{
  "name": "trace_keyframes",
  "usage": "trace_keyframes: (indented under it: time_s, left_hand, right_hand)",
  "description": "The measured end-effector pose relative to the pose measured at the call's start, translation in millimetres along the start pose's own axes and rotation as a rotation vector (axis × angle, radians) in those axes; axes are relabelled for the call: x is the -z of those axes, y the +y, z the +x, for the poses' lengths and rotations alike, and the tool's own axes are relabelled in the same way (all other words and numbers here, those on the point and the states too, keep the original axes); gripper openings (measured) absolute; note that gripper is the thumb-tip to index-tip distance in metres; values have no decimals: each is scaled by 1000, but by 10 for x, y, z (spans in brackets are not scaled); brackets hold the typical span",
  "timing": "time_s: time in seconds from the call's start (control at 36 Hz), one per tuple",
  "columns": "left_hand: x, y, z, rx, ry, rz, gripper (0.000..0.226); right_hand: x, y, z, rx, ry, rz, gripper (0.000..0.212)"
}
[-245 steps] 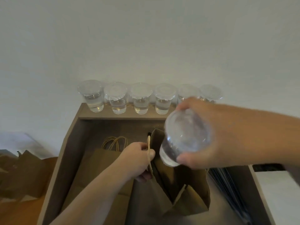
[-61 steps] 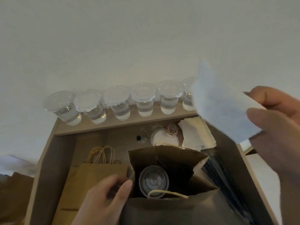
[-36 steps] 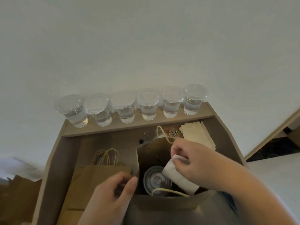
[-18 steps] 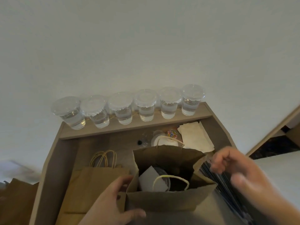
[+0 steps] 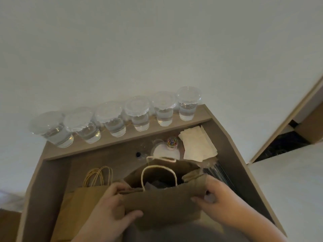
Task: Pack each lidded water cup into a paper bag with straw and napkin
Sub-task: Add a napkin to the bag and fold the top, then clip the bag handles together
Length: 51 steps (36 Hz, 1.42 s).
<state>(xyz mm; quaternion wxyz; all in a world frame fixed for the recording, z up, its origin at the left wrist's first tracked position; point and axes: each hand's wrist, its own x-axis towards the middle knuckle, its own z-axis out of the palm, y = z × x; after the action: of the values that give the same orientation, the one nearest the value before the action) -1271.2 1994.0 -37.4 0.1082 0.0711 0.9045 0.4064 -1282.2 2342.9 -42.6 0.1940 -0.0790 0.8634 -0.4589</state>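
Presently, the open paper bag (image 5: pixel 162 205) is being held upright on the desk (image 5: pixel 104 158), its near wall being gripped at either end by the curled fingers of the left hand (image 5: pixel 111 206) and the right hand (image 5: pixel 222 205). It is being judged thin-walled, easily crumpled and bottom-heavy once loaded, so the base or the cord handles (image 5: pixel 157 166) are being favoured as holds; no brand, label or writing is being shown.
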Motion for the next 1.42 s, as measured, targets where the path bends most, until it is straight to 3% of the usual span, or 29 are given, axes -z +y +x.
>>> trace_keyframes:
  time_s: [0.06, 0.11, 0.19, 0.25, 0.39, 0.5, 0.61, 0.78, 0.89, 1.0, 1.06, 1.11, 1.25, 1.33, 1.42]
  left_hand:
    - [28, -1, -6, -75, 85, 37, 44]
    - [23, 44, 5, -134, 151, 33, 29]
    - [-19, 128, 26, -67, 196, -140, 24]
    - [-86, 174, 42, 24, 230, -300, 26]
    - [-236, 163, 98, 37, 415, -442, 58]
    - [-175, 217, 162, -69, 280, -390, 59]
    - [-101, 333, 204, -38, 211, -378, 19]
    - [-80, 377, 99, 17, 248, -406, 10]
    - [-104, 365, 33, 58, 267, -429, 12]
    - [-56, 357, -22, 53, 263, -370, 13]
    - [-23, 375, -38, 51, 263, -351, 12]
    - [16, 371, -45, 48, 253, -331, 11]
    - [118, 341, -68, 107, 188, -308, 19]
    - [143, 331, -86, 134, 141, -296, 20]
    - [122, 351, -113, 140, 197, -248, 27]
  right_hand:
    - [84, 9, 9, 75, 99, -208, 9]
    - [150, 4, 17, 122, 182, -338, 17]
    - [180, -17, 67, 132, 129, -189, 8]
    - [161, 3, 117, 103, 97, -50, 26]
    - [123, 22, 233, 122, 218, 95, 36]
    - [169, -87, 307, 139, -27, 170, 67]
    - [212, -175, 426, 164, -75, 163, 13]
    - [199, -209, 426, 172, -89, 335, 13]
    - [67, -179, 435, 151, -85, 463, 35]
    - [98, -54, 496, 106, -154, 474, 80]
    - [129, 7, 634, 34, -145, 605, 88]
    - [121, 63, 886, -26, -57, 686, 80]
    - [36, 328, 1661, -113, 263, 88, 16]
    - [48, 418, 2039, -147, 318, 44, 18]
    - [86, 459, 2320, -162, 343, -74, 22]
